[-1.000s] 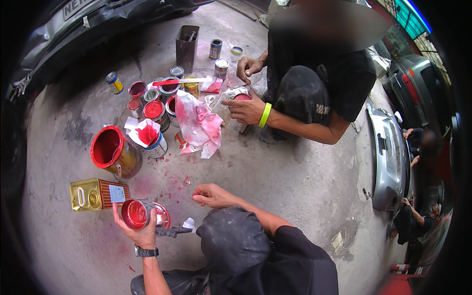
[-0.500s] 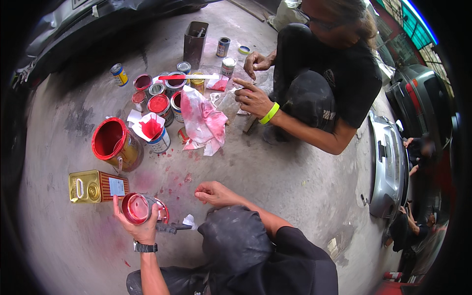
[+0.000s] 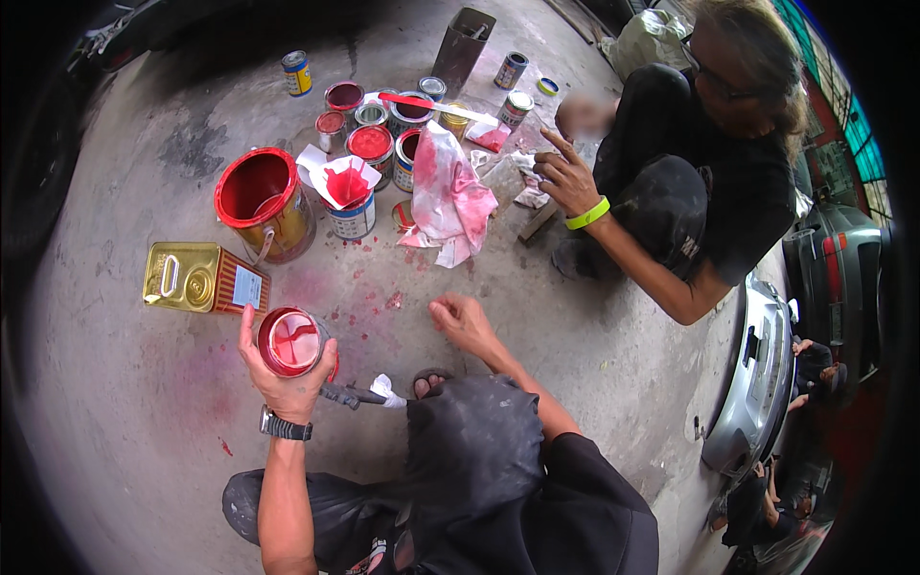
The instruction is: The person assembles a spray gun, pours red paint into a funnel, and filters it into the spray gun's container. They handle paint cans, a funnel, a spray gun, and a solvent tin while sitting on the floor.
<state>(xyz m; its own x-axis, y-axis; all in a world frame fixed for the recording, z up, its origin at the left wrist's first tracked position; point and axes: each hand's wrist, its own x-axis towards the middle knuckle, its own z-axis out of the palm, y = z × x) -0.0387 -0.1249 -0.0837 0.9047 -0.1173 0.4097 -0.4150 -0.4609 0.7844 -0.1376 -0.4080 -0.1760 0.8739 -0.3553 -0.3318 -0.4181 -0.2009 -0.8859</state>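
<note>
My left hand (image 3: 287, 383), with a dark watch at the wrist, is wrapped round a round paint cup (image 3: 293, 342). Pinkish-red paint with darker red streaks shows in the cup. My right hand (image 3: 467, 324) hovers over the floor right of it, fingers loosely bent, with nothing visible in them. Below the cup lies a dark handle-like thing (image 3: 351, 396) with a white wad (image 3: 387, 391) at its end; its kind I cannot make out. A large gold paint can (image 3: 284, 235) with a red rim and a gold rectangular tin (image 3: 182, 277) stand just beyond my left hand.
Several small paint cans (image 3: 371, 144) cluster farther off, with a red-and-white stirring stick (image 3: 436, 105) across them. A red-stained cloth (image 3: 452, 196) hangs beside them. A co-worker (image 3: 661, 182) squats at the right. A silver bumper (image 3: 757, 383) lies farther right.
The view has shifted, so the cans and floor appear higher and farther right. The cup's mouth faces me more, showing red streaks. The co-worker's hands have moved slightly. My grip on the cup stays.
</note>
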